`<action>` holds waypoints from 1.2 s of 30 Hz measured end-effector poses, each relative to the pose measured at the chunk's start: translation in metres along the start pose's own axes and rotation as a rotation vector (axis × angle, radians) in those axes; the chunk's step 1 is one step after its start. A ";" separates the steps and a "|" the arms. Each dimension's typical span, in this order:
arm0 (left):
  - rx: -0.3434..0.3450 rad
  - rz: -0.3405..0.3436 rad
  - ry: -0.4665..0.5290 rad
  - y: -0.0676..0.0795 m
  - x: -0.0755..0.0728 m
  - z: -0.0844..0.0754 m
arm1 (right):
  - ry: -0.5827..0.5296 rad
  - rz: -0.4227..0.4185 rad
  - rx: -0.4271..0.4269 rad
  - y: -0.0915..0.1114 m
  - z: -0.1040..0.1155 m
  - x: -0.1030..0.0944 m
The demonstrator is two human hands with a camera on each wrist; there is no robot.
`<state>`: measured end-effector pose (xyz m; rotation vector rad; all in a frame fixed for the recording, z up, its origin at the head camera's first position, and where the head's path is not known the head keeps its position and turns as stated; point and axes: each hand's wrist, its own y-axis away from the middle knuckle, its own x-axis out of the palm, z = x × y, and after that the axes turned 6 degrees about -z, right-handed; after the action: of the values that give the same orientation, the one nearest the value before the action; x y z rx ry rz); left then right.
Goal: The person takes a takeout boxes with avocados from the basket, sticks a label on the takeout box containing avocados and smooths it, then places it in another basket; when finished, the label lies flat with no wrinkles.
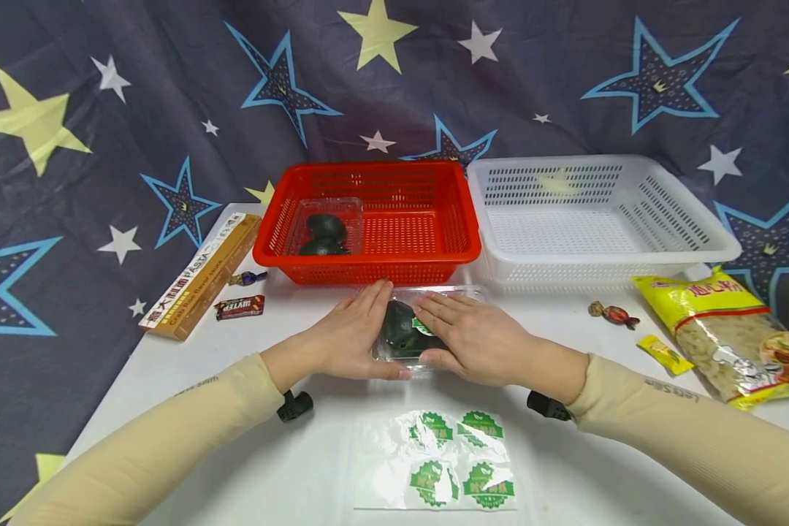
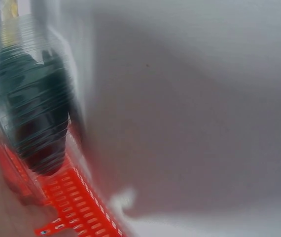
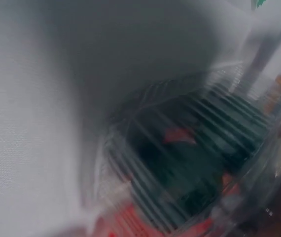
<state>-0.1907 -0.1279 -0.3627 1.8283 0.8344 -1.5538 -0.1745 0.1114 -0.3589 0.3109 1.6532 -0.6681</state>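
A clear plastic box (image 1: 401, 364) with dark green oval fruits inside, looking like avocados (image 1: 399, 325), stands on the table between both hands. A round green-and-white sticker (image 1: 422, 326) shows on its lid, partly covered by my right hand (image 1: 483, 338), whose straight fingers lie across the top. My left hand (image 1: 348, 336) rests against the box's left side, fingers extended and thumb along the front. The ribbed side of the box (image 2: 37, 108) appears in the left wrist view, and the box (image 3: 194, 148) is blurred in the right wrist view. A sticker sheet (image 1: 381, 467) with several green stickers lies in front.
Behind stand a red basket (image 1: 368, 258), holding another clear box (image 1: 351, 208) of dark fruits, and a white basket (image 1: 605, 258). A pasta box (image 1: 200, 277) and small wrapped snacks (image 1: 239, 307) lie left. Right are candies (image 1: 616, 315), a yellow packet (image 1: 664, 354) and a yellow bag (image 1: 730, 336).
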 end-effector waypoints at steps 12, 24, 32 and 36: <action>-0.013 -0.008 -0.029 -0.001 0.001 -0.001 | -0.011 0.015 0.056 0.014 -0.009 -0.003; -0.032 -0.009 -0.024 0.000 0.001 -0.002 | -0.024 -0.045 0.003 0.035 -0.012 -0.005; -0.039 -0.021 -0.034 0.000 0.002 -0.004 | -0.067 -0.051 -0.029 0.046 -0.009 -0.006; -0.039 -0.023 -0.034 -0.001 0.002 -0.004 | -0.094 -0.068 -0.051 0.048 -0.008 -0.006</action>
<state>-0.1884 -0.1241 -0.3644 1.7651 0.8666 -1.5677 -0.1534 0.1555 -0.3648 0.1853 1.5938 -0.6802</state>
